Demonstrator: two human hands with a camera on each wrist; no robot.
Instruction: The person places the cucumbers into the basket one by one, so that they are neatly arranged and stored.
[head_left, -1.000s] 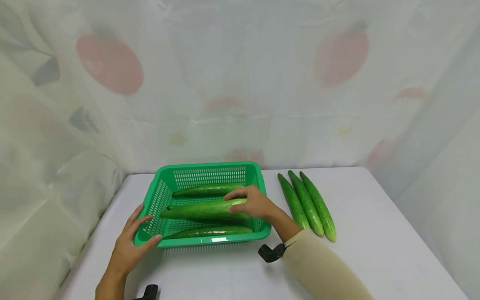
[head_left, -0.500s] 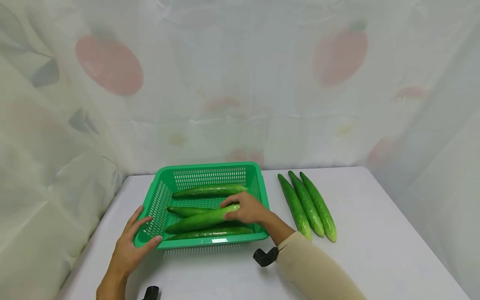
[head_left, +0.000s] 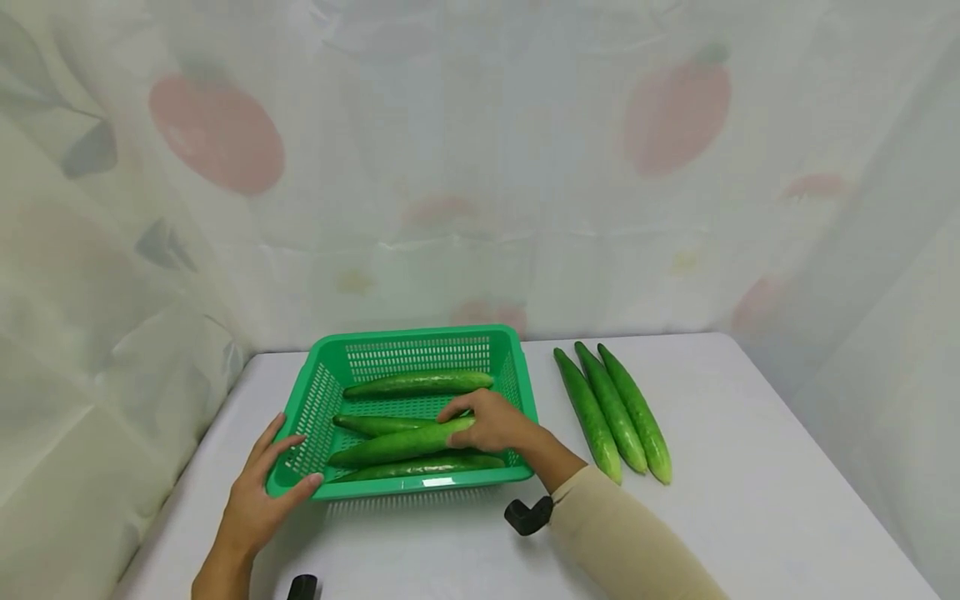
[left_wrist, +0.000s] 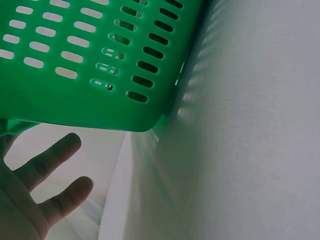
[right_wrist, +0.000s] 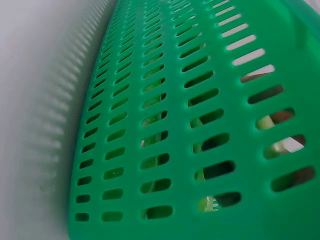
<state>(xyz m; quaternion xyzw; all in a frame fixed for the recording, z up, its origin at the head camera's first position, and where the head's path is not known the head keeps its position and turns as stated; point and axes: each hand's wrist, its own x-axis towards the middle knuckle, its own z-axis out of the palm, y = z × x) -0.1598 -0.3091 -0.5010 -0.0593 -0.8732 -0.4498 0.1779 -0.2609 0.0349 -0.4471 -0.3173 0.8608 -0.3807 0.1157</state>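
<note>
A green plastic basket (head_left: 420, 332) with slotted walls holds several cucumbers lying lengthwise. My right hand (head_left: 491, 423) is inside it, gripping the pale right end of a cucumber (head_left: 397, 443). That cucumber lies between a front cucumber (head_left: 427, 466) and a partly covered one (head_left: 375, 423) behind it. Farther back rests another cucumber (head_left: 420, 383). My left hand (head_left: 255, 496) is at the basket's front left corner, fingers spread, thumb tip right at the rim. In the left wrist view two extended fingers (left_wrist: 55, 155) show beside the basket wall (left_wrist: 75, 95). The basket wall (right_wrist: 165, 125) mostly hides my right hand in the right wrist view.
On the white table (head_left: 750, 467), right of the basket, three cucumbers (head_left: 613, 408) lie side by side at a slant. Printed plastic sheeting (head_left: 465, 167) hangs at the back, with more along both sides. My right sleeve reaches in from the lower right.
My right hand has lowered the cucumber and drawn it slightly toward the front of the basket, uncovering the back cucumber's right end. The left hand has stayed at its corner.
</note>
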